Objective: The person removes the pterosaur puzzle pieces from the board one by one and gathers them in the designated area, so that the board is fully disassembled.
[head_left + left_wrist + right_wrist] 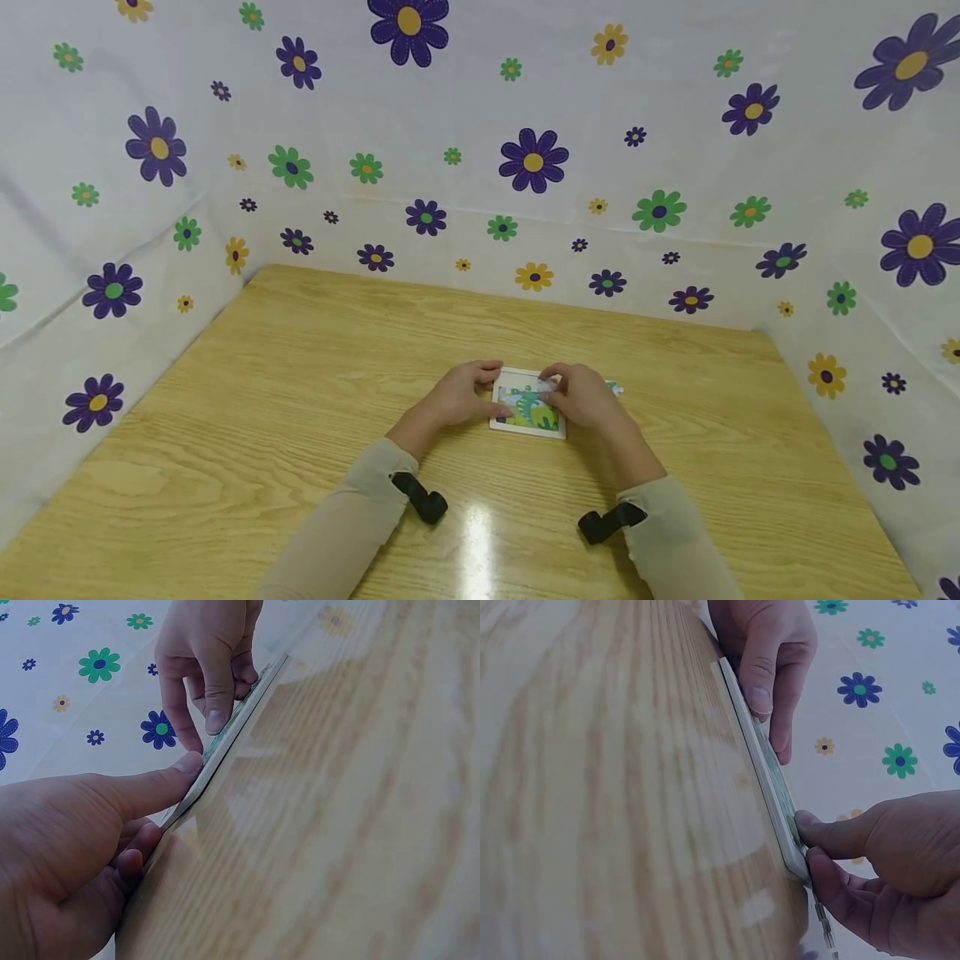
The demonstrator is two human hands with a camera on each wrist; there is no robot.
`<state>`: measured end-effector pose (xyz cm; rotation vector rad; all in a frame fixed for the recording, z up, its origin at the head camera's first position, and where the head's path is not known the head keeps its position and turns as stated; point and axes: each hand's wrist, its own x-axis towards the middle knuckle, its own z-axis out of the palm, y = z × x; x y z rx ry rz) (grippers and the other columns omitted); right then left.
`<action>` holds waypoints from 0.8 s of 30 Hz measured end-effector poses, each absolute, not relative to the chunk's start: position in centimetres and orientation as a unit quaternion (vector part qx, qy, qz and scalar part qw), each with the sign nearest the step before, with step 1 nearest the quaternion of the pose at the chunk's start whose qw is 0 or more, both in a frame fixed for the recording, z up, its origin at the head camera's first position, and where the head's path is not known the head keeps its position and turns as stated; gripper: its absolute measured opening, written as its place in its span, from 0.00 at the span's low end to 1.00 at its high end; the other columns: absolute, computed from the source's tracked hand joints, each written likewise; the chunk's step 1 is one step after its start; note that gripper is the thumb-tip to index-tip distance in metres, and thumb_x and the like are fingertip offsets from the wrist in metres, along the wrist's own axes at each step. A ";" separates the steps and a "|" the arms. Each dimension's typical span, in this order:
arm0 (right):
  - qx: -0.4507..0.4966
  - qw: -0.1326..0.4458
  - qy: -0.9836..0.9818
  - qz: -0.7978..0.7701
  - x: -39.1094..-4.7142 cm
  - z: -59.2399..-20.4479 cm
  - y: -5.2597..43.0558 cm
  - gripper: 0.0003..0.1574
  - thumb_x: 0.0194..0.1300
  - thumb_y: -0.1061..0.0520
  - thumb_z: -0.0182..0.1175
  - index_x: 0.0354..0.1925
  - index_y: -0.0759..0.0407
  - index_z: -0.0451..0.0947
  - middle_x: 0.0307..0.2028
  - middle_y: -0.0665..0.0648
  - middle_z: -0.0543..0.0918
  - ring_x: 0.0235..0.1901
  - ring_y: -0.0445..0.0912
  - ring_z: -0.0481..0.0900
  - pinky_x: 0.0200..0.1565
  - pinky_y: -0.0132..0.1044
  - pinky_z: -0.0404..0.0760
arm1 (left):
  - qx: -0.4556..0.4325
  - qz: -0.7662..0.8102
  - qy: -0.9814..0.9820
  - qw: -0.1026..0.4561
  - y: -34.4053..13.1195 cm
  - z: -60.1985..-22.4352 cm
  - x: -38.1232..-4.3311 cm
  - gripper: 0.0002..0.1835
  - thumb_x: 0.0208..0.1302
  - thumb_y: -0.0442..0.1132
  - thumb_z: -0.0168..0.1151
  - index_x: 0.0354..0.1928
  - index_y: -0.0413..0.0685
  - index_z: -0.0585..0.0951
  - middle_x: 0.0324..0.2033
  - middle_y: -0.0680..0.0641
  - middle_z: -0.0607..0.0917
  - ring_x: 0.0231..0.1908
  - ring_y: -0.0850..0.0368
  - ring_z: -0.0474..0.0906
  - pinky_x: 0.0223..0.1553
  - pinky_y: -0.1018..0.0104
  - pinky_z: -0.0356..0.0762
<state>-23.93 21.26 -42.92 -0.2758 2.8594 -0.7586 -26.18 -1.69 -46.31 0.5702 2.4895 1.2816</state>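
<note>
A small jigsaw puzzle (528, 410) with a green dinosaur picture lies on the table in a white frame (527, 431). Along its upper part a pale strip of the tray shows bare. My left hand (462, 395) grips the frame's left side, thumb over the near left part and fingers at the far left corner. At the upper right, my right hand (587, 397) pinches a pale lilac puzzle piece (545, 386) between thumb and fingers, close over the tray. In the right wrist view the right thumb (810, 825) is right at the frame's edge; the hand mostly hides the piece.
More loose puzzle pieces (616, 388) lie just right of the frame, partly hidden behind the right hand. The wood-grain table (300, 350) is bordered by white flowered cloth (465, 108) at the back and sides. Black straps (420, 497) sit on both wrists.
</note>
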 end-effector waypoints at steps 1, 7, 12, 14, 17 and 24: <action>-0.094 0.086 0.960 -0.251 -23.9 -42.9 21.2 0.19 0.70 0.55 0.63 0.57 0.57 0.79 0.36 0.58 0.83 0.31 0.47 0.76 0.37 0.40 0.77 | 0.198 0.443 0.863 0.141 -1.7 -46.3 -26.2 0.42 0.54 0.50 0.77 0.71 0.48 0.72 0.71 0.52 0.72 0.60 0.53 0.76 0.66 0.54 0.71; -0.100 0.093 0.959 -0.247 -24.0 -43.1 21.4 0.17 0.71 0.56 0.61 0.56 0.55 0.79 0.38 0.58 0.81 0.34 0.48 0.75 0.40 0.41 0.77 | 0.197 0.442 0.863 0.146 -1.7 -46.3 -26.1 0.42 0.54 0.50 0.77 0.71 0.49 0.72 0.71 0.52 0.72 0.60 0.53 0.75 0.66 0.53 0.70; -0.115 0.085 0.956 -0.256 -23.9 -43.2 21.5 0.11 0.71 0.57 0.61 0.50 0.55 0.82 0.39 0.57 0.82 0.37 0.48 0.77 0.43 0.45 0.79 | 0.197 0.445 0.862 0.143 -1.8 -46.2 -26.0 0.42 0.54 0.50 0.77 0.71 0.49 0.71 0.71 0.52 0.72 0.60 0.53 0.75 0.66 0.53 0.70; -0.123 0.083 0.955 -0.256 -23.9 -43.2 21.5 0.10 0.71 0.58 0.61 0.48 0.56 0.83 0.39 0.57 0.83 0.37 0.48 0.77 0.44 0.45 0.79 | 0.196 0.444 0.863 0.141 -1.8 -46.2 -26.0 0.42 0.54 0.49 0.77 0.71 0.49 0.71 0.71 0.52 0.72 0.60 0.52 0.75 0.66 0.53 0.70; -0.126 0.082 0.955 -0.255 -23.8 -43.2 21.4 0.09 0.71 0.58 0.61 0.47 0.57 0.83 0.40 0.59 0.81 0.37 0.49 0.76 0.43 0.46 0.79 | 0.194 0.442 0.865 0.141 -1.7 -46.2 -25.9 0.43 0.54 0.49 0.77 0.71 0.49 0.71 0.70 0.51 0.73 0.59 0.53 0.76 0.66 0.53 0.70; -0.120 0.061 0.960 -0.247 -23.8 -43.5 21.4 0.07 0.71 0.57 0.61 0.46 0.55 0.83 0.57 0.65 0.72 0.51 0.56 0.76 0.57 0.54 0.77 | 0.197 0.438 0.867 0.137 -1.7 -46.2 -26.2 0.43 0.54 0.49 0.78 0.71 0.48 0.71 0.70 0.51 0.73 0.58 0.54 0.76 0.66 0.53 0.70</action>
